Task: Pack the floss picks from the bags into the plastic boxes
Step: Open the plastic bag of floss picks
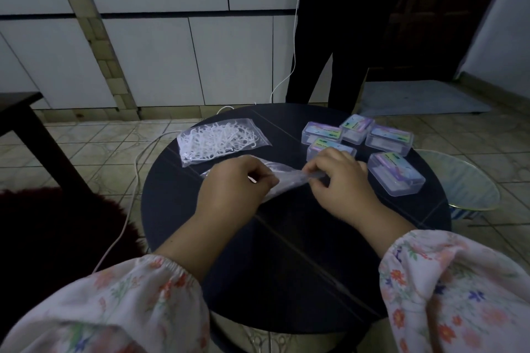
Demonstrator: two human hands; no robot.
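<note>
On the round dark table lies a clear bag full of white floss picks at the back left. In front of it, my left hand and my right hand both pinch a second clear bag stretched between them; its contents are hard to make out. Several closed clear plastic boxes with pastel labels sit in a cluster at the back right, one partly hidden behind my right hand.
A person in dark trousers stands just behind the table. A white cable runs over the tiled floor at left. A glass-topped stand sits to the right, a dark bench and dark rug to the left.
</note>
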